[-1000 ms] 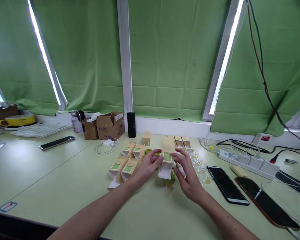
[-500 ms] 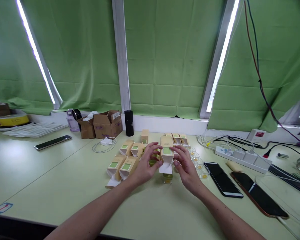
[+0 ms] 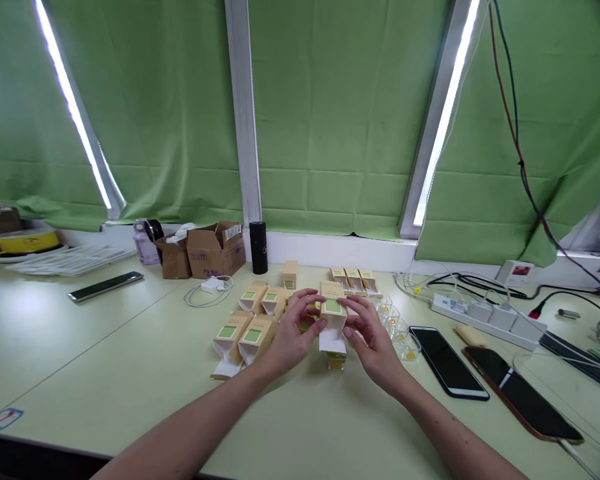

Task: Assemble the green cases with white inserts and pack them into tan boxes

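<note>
Between my two hands is a small tan cardboard box [image 3: 334,291] with a green label, its white inner flap hanging down at the near end. My left hand [image 3: 298,332] has its fingertips on the box's left side. Against the right side and top edge rest the fingers of my right hand [image 3: 373,339]. Just below the flap, a small clear jar [image 3: 336,362] with yellow-green contents stands on the table, partly hidden. More jars with green contents show partly behind my left hand. Similar boxes [image 3: 259,333] lie to the left with flaps open.
Small clear containers [image 3: 409,349] line up right of my right hand, near a phone [image 3: 447,360] and another phone [image 3: 523,393]. Behind stand several tan boxes [image 3: 354,280] and a black bottle [image 3: 258,248]. A power strip [image 3: 487,319] with cables lies at right.
The box has come slightly down and toward me, with its flap lower over the jar. My right fingers have shifted a little closer around it.
</note>
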`<state>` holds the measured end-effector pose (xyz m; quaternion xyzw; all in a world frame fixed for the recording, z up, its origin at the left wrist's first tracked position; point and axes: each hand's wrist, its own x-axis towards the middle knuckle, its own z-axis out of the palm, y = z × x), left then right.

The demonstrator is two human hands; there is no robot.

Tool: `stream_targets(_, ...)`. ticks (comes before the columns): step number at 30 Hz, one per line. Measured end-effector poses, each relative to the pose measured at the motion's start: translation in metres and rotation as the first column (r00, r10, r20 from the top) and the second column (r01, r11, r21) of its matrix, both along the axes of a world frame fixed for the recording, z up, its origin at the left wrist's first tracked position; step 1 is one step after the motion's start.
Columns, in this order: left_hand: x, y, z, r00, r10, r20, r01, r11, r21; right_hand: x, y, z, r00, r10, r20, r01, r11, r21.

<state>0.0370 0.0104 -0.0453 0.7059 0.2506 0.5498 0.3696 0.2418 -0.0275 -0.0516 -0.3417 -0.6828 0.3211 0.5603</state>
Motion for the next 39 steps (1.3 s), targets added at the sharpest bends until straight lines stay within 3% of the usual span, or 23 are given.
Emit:
stream_targets(12, 0.004, -0.001, -0.006, 1.000, 0.014, 0.007, -0.014, 1.000, -0.004, -0.001, 0.003, -0.003, 0.997, 0.034, -0.063, -0.034, 0.999, 0.002)
stream_targets(27, 0.005, -0.008, -0.005, 0.992, 0.088, -0.092, -0.078, 0.992, 0.103, -0.006, 0.006, -0.005, 0.996, -0.068, -0.062, 0.068, 0.998, -0.010)
stream_targets(39, 0.005, -0.009, -0.005, 0.988, 0.099, -0.120, -0.087, 0.991, 0.100, -0.002, 0.010, -0.009, 0.997, -0.049, -0.058, 0.048, 0.999, -0.026)
